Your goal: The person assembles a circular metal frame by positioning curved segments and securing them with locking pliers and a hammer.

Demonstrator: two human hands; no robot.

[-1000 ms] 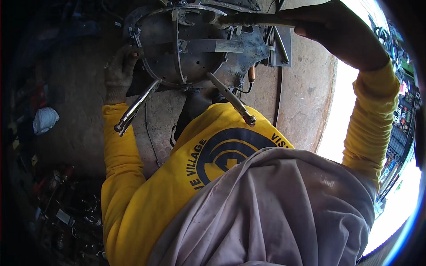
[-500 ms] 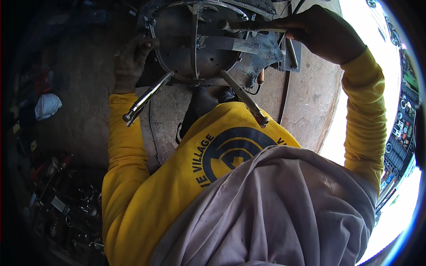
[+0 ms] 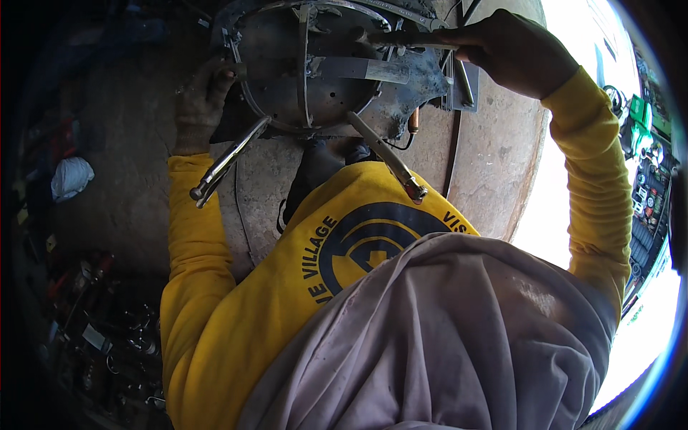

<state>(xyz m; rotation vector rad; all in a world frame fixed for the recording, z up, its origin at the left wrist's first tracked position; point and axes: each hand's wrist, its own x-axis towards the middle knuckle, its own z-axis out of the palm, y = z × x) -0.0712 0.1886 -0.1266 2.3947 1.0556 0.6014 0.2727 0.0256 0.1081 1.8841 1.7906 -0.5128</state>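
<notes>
A round metal ring frame (image 3: 244, 93) with a flat bar (image 3: 304, 86) across it lies on a dark, worn metal plate (image 3: 401, 100). Two pairs of locking pliers, one on the left (image 3: 231, 161) and one on the right (image 3: 390, 159), grip its near edge. At the ring's left side, my left hand (image 3: 201, 100) is closed around a short, brownish tube-like piece (image 3: 239, 71), mostly hidden by the fingers. My right hand (image 3: 512, 54) grips a hammer-like tool (image 3: 423, 39) by its handle; the blunt end reaches over the ring's far right part.
A long spanner (image 3: 398, 10) lies behind the ring. Near the plate's right edge is a tool with an orange-brown handle (image 3: 413, 120). A dark cable (image 3: 240, 208) runs along the concrete floor (image 3: 494, 165). Dark metal parts (image 3: 107, 337) clutter the lower left, near a white bag (image 3: 72, 178).
The ring, pliers and plate sit slightly farther left in the picture. My right forearm has shifted a little; both hands keep their grips.
</notes>
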